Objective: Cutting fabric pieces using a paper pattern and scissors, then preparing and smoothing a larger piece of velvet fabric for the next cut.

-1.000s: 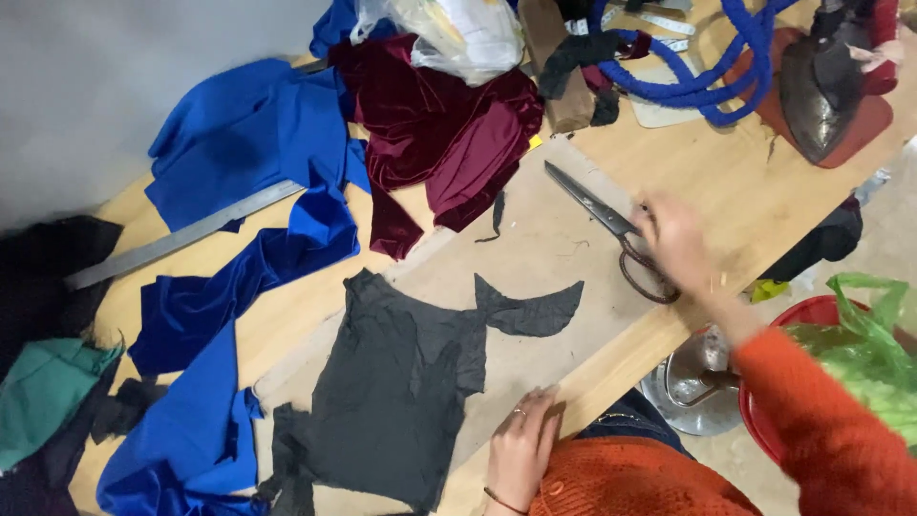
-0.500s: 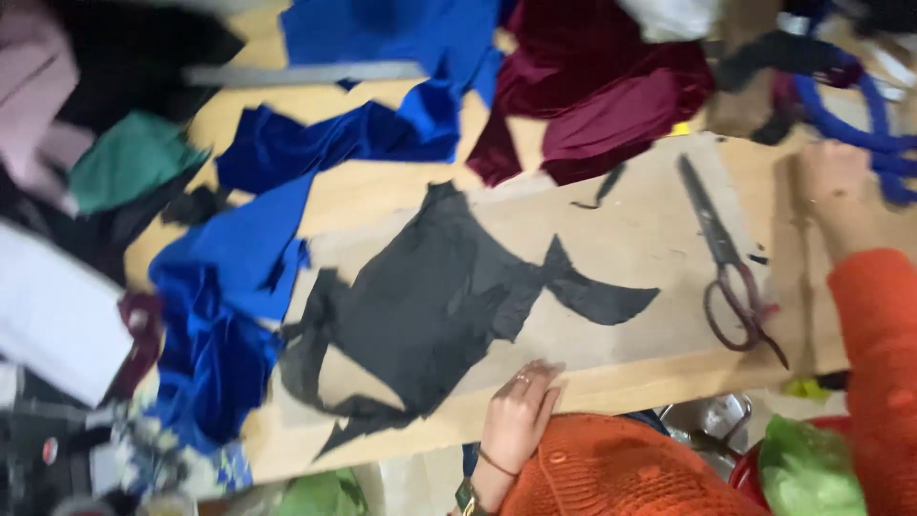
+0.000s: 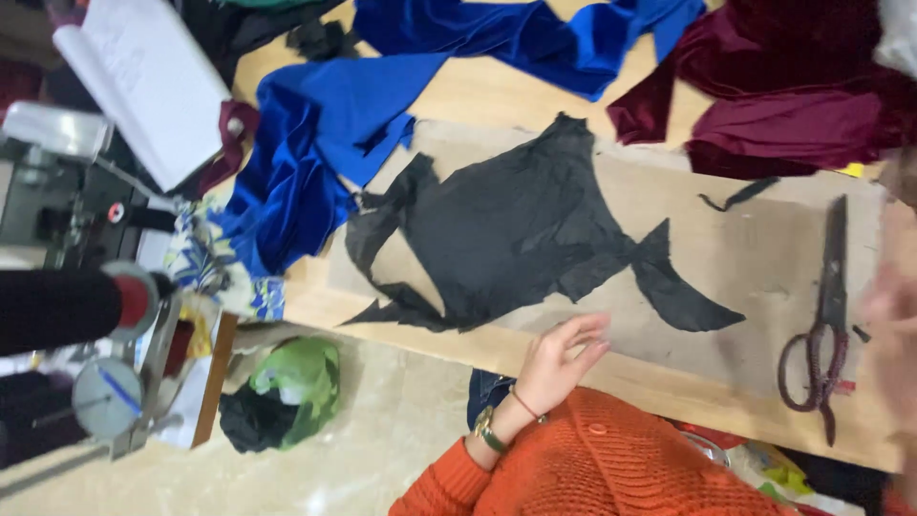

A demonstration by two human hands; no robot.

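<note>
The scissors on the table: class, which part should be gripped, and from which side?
Grip the scissors by the dark red loop handles, coming from the table's near edge. They lie flat with the loops towards the person and the closed blades pointing away, so the right hand, blurred beside them, probably meets handles first.

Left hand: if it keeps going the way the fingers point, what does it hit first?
Probably the black fabric piece. The left hand rests open on the wooden table, fingers aimed up and right toward the piece's tail; a bare strip lies between.
</note>
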